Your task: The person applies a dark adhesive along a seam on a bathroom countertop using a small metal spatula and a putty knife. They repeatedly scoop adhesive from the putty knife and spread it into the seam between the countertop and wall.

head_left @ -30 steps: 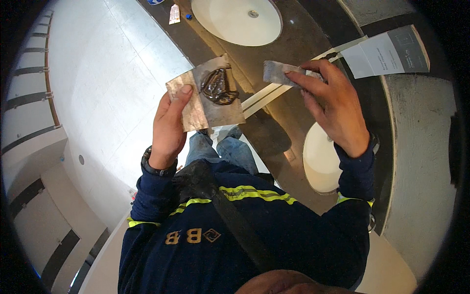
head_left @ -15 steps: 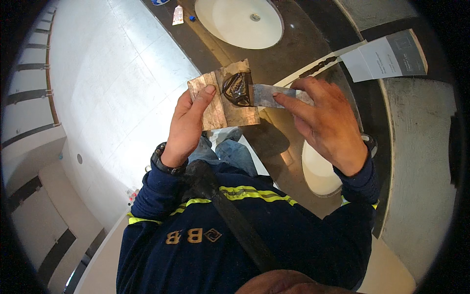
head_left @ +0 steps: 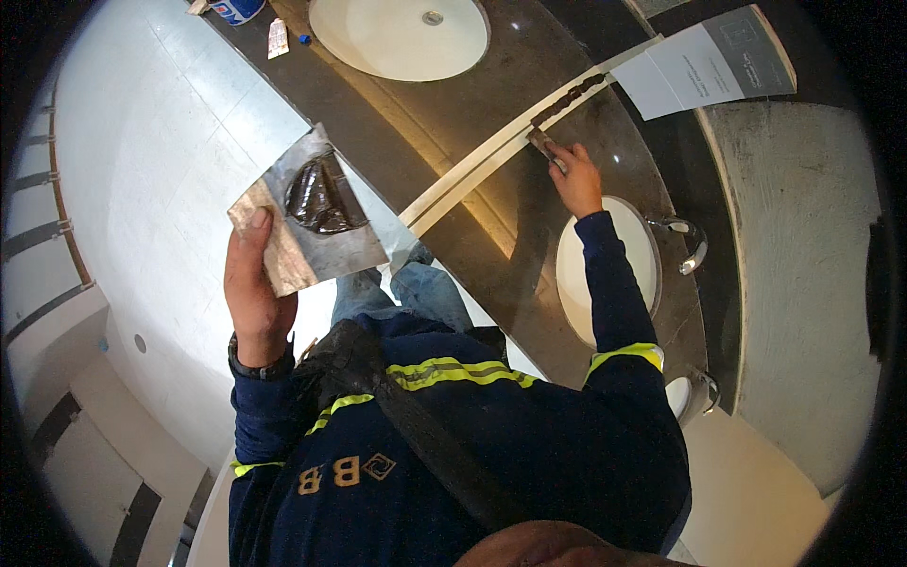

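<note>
My left hand (head_left: 255, 298) grips a flat square board (head_left: 350, 255) by its near left side, thumb on top. A glossy dark brown lump of paste (head_left: 321, 197) sits on the board. Out over the dark countertop (head_left: 463, 236), my right hand (head_left: 578, 181) is closed on a putty knife (head_left: 540, 141). The knife's blade is down at a seam edged by two pale strips of tape (head_left: 463, 180). A rough bead of dark paste (head_left: 570, 99) lies along the seam's far part, just beyond the blade.
White oval basins (head_left: 397, 42) are set in the countertop on both sides of the seam, one beside a chrome faucet (head_left: 694, 246). A white and grey booklet (head_left: 704, 66) lies at the far right. A tube (head_left: 277, 40), blue cap (head_left: 304, 40) and blue can (head_left: 236, 9) stand far left.
My right hand has carried the putty knife from the board out to the taped seam. My left hand has drawn the board left and lower, and tilted it.
</note>
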